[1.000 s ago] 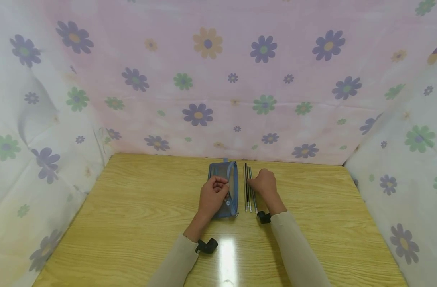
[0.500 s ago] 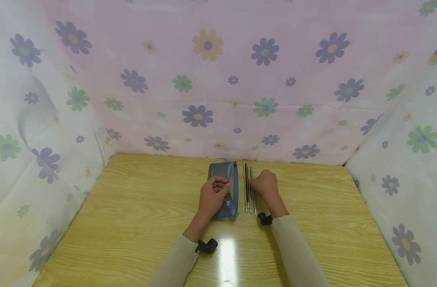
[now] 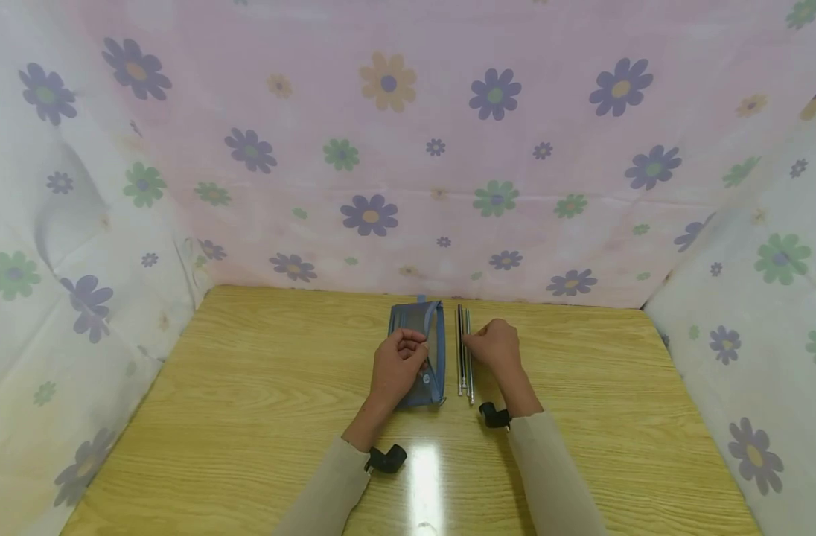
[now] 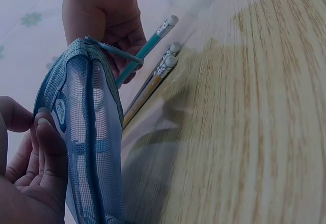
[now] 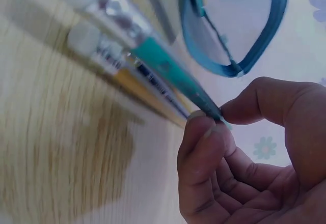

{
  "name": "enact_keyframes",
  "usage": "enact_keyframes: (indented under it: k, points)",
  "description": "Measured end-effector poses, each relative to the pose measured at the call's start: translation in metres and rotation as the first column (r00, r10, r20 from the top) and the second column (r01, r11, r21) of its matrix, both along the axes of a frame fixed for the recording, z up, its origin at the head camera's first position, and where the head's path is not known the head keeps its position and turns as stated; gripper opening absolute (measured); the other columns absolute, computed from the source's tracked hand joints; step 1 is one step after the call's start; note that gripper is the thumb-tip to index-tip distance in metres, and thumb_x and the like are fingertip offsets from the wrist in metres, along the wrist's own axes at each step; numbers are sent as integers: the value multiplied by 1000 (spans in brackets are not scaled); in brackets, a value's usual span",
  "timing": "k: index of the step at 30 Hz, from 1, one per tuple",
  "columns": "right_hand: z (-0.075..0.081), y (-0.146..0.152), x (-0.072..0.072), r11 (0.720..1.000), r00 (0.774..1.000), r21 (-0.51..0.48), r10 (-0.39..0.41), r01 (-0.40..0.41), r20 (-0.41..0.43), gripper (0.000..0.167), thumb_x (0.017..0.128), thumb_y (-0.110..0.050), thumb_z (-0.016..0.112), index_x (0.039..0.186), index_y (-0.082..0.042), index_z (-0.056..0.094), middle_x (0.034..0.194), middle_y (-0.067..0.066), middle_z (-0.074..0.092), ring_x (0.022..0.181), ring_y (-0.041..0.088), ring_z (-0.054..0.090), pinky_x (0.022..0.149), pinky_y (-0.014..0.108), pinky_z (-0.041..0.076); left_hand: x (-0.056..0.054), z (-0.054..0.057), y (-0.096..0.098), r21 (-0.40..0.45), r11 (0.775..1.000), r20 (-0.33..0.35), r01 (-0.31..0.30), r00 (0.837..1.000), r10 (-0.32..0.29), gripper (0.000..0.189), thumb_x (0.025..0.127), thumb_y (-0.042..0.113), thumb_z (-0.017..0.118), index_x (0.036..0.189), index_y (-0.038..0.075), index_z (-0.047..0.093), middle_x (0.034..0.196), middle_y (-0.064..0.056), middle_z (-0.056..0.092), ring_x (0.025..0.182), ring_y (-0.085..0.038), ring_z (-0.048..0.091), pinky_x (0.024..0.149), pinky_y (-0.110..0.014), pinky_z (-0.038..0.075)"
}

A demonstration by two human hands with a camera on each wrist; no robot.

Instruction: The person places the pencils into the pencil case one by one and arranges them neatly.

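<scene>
My left hand (image 3: 394,376) pinches the edge of a blue mesh pencil case (image 3: 411,316). In the left wrist view the case (image 4: 94,132) stands on its side beside my fingertips, its zip running along the top. To the right of the case my right hand (image 3: 500,350) holds a teal pencil (image 5: 165,63) between thumb and fingertips. That pencil (image 4: 147,51) is raised a little above the other pencils, its white eraser end toward me. Beneath it lie a yellow pencil (image 4: 153,86) and a dark pencil (image 3: 459,324), partly hidden.
The wood-grain table (image 3: 267,387) extends to both sides and in front of the hands. Flowered cloth (image 3: 441,171) hangs behind the table and along its left and right sides. Each wrist wears a small black camera (image 3: 388,459).
The near end of the teal pencil has swung left, closer to the other pencils. My right hand has shifted slightly to the right. The left hand and case have stayed in place.
</scene>
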State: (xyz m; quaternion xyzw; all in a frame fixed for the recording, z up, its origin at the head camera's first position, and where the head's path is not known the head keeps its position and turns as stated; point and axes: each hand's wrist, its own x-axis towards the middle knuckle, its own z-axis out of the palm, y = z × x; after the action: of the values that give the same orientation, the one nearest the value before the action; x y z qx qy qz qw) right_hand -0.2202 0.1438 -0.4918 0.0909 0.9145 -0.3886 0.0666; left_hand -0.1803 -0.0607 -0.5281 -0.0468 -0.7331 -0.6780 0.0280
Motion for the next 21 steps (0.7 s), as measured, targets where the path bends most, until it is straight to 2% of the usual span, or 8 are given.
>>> enact_keyframes:
  k: [2, 4, 7, 9, 14, 21]
  points:
    - [0, -1, 2, 1000, 1000, -29, 3, -3, -4, 50, 94, -22, 75, 49, -13, 56, 44, -4, 47, 41, 13, 39, 48, 28, 36, 1, 0, 0, 0, 1000, 0, 0, 1000, 0, 18, 101, 3, 68, 116, -8, 67, 89, -11, 70, 66, -16, 67, 56, -25, 57]
    - [0, -1, 4, 998, 1000, -64, 5, -6, -16, 49, 94, -21, 74, 49, -11, 56, 45, 0, 52, 42, 15, 47, 48, 28, 38, 1, 0, 0, 0, 1000, 1, -1, 1000, 1, 17, 101, 3, 68, 116, -8, 68, 89, -11, 70, 66, -17, 67, 57, -25, 57]
    - [-1, -1, 7, 995, 999, -100, 2, -6, -36, 39, 94, -21, 74, 58, -4, 70, 54, 7, 66, 51, 23, 66, 50, 28, 45, 1, 0, 1, 3, 1000, 0, -2, 1000, 2, 17, 101, 2, 68, 115, -7, 67, 89, -12, 70, 67, -18, 67, 57, -26, 57]
    - [-1, -2, 7, 992, 999, -124, 1, -6, -43, 32, 93, -20, 74, 70, 1, 77, 62, 11, 72, 61, 27, 73, 54, 29, 52, 1, 0, 1, 6, 1000, -2, -1, 1000, 1, 17, 101, 2, 68, 116, -8, 67, 89, -12, 70, 67, -17, 67, 58, -26, 58]
    - [-1, -5, 8, 985, 999, -171, 2, -10, -46, 24, 94, -19, 75, 84, 1, 82, 67, 9, 74, 64, 25, 75, 62, 32, 59, 2, 0, 1, 12, 1000, -8, 0, 1000, 0, 17, 101, 2, 68, 115, -8, 67, 88, -13, 69, 66, -17, 67, 58, -27, 58]
    - [1, -12, 11, 968, 999, -249, 13, -26, -50, 23, 93, -15, 71, 81, 2, 81, 65, 10, 72, 66, 30, 74, 61, 31, 55, 1, -2, 1, 13, 1000, -8, -5, 1000, 5, 11, 100, 2, 68, 111, -2, 69, 87, -13, 69, 65, -17, 67, 57, -26, 57]
